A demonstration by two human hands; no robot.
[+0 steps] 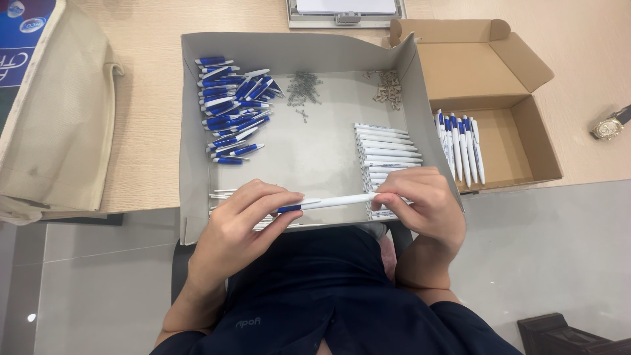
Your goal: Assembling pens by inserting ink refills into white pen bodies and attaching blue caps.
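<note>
Gripping one white-and-blue pen [327, 202], both hands, left [240, 223] and right [420, 200], beside five finished pens [460, 148].

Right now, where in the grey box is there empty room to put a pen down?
The widest bare floor of the grey tray lies mid-tray, between the blue cap pile and the white barrels, below the small springs. The near edge is crowded: left hand and right hand hold a pen there.

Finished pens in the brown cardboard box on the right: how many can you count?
5 finished pens, white with blue tops, lie side by side against the left wall of the brown box. The grey tray's wall may hide more.
</note>
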